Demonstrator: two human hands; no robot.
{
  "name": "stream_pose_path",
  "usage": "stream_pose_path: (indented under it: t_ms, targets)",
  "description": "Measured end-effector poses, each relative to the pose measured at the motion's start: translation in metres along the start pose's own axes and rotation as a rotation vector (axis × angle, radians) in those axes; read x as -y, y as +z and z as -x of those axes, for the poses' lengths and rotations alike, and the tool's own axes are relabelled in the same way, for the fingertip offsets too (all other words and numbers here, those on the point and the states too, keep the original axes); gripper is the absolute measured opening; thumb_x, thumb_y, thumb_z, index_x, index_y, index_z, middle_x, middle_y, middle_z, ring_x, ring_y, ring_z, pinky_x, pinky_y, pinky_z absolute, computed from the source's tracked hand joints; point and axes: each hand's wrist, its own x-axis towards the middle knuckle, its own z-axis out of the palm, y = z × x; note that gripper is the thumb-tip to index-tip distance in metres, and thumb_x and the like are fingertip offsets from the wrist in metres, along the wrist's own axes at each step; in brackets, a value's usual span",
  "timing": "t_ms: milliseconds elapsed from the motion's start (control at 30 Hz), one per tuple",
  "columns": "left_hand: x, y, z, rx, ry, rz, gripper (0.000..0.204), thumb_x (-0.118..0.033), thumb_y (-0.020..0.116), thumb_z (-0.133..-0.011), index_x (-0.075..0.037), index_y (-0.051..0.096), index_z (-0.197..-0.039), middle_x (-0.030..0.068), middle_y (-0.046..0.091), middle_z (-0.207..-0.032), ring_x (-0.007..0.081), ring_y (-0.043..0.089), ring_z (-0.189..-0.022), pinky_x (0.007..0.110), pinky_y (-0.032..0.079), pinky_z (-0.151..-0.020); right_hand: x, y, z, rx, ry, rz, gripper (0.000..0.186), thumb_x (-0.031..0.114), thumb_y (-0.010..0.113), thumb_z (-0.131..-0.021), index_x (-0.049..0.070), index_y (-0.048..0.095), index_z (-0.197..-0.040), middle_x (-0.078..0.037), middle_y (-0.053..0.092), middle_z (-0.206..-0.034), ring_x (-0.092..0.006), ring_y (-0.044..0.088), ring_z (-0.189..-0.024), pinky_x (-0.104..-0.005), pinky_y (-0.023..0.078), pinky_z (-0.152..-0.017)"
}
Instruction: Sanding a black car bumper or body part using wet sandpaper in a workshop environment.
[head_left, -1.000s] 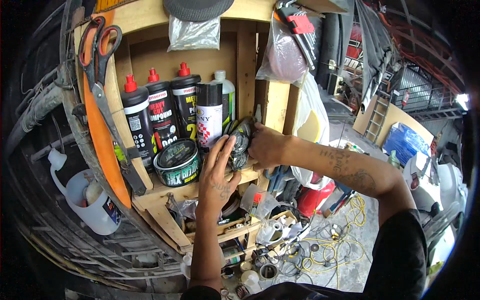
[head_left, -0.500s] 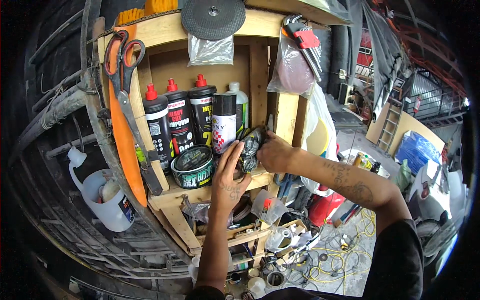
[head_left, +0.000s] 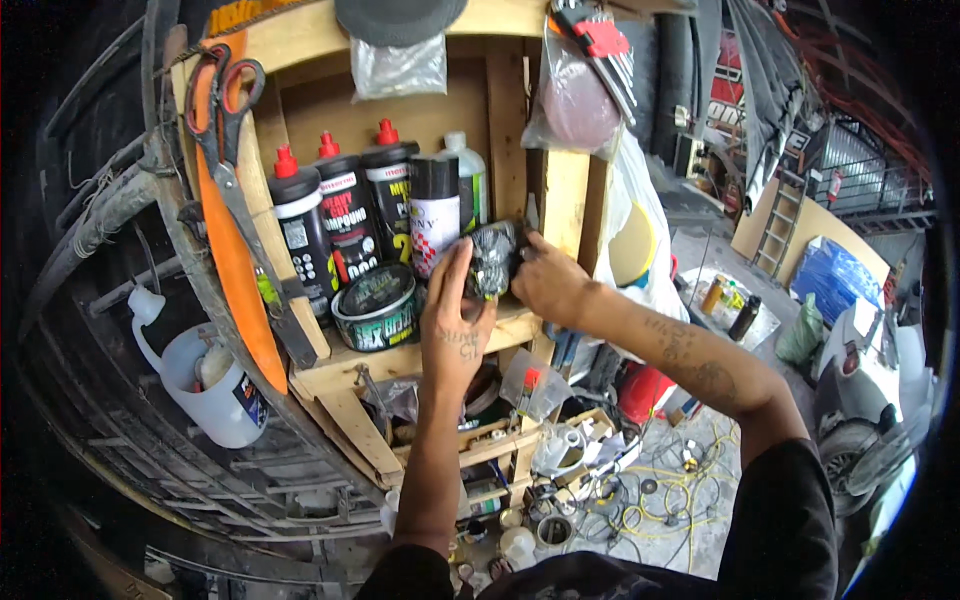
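A dark, shiny bundle (head_left: 492,262), apparently wrapped in plastic, is between my hands at the shelf's right end. My left hand (head_left: 457,335) holds its left and lower side, fingers pointing up and thumb at the bottom. Curled fingers of my right hand (head_left: 556,283) grip its right edge; the fingertips are hidden. Just left of the bundle stands a spray can (head_left: 436,215) with a black cap. A round, dark tub (head_left: 377,307) sits at the shelf's front, near my left hand. Behind are black bottles (head_left: 348,215) with red caps and a pale-capped bottle (head_left: 465,170).
Large scissors (head_left: 222,110) and an orange strip (head_left: 235,260) hang on the wooden shelf's left post. A red-holder hex key set (head_left: 600,50) and bagged discs (head_left: 578,105) hang at right. Below lies a cluttered lower shelf; yellow cords (head_left: 650,505) cross the floor.
The whole view has shifted, so the shelf sits higher and slightly left. My right hand has drawn slightly to the right against the bundle, which stays in both hands.
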Motion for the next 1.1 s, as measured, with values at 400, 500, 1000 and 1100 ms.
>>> stream_pose_path:
  t_ms: [400, 500, 1000, 1100]
  targets:
    - [-0.007, 0.002, -0.013, 0.042, -0.133, 0.12, 0.074, 0.01, 0.072, -0.073, -0.01, 0.054, -0.142, 0.0121, 0.055, -0.138, 0.0255, 0.061, -0.114, 0.033, 0.055, -0.09, -0.016, 0.003, -0.002, -0.106, -0.048, -0.223, 0.016, 0.021, 0.063, -0.081, 0.011, 0.068, -0.071, -0.009, 0.068, -0.071, -0.0265, 0.068, -0.077, -0.0431, 0.037, -0.103]
    - [-0.009, 0.001, -0.015, 0.046, -0.101, 0.097, 0.075, 0.01, 0.072, -0.073, -0.011, 0.053, -0.142, 0.0113, 0.054, -0.139, 0.0239, 0.061, -0.114, 0.032, 0.057, -0.086, -0.021, -0.004, 0.004, -0.22, -0.095, -0.326, 0.022, 0.027, 0.065, -0.084, 0.009, 0.071, -0.072, -0.011, 0.068, -0.077, -0.0261, 0.065, -0.084, -0.0442, 0.032, -0.107]
    - [-0.023, 0.035, 0.027, 0.077, -0.018, 0.002, 0.077, 0.009, 0.074, -0.073, -0.011, 0.049, -0.143, 0.0167, 0.039, -0.143, 0.0271, 0.059, -0.111, 0.032, 0.057, -0.082, 0.086, -0.036, 0.212, -0.258, 0.401, -1.233, 0.02, 0.016, 0.079, -0.081, 0.009, 0.073, -0.099, -0.007, 0.073, -0.097, -0.0237, 0.067, -0.09, -0.0412, 0.047, -0.095]
    - [-0.037, 0.018, 0.032, 0.103, -0.002, 0.009, 0.08, 0.003, 0.08, -0.075, -0.01, 0.046, -0.147, 0.0168, 0.041, -0.143, 0.0316, 0.049, -0.126, 0.04, 0.046, -0.104, 0.146, 0.012, 0.269, -0.121, 0.729, -1.435, 0.024, 0.015, 0.081, -0.081, 0.004, 0.074, -0.101, -0.009, 0.074, -0.099, -0.0214, 0.069, -0.089, -0.0337, 0.054, -0.08]
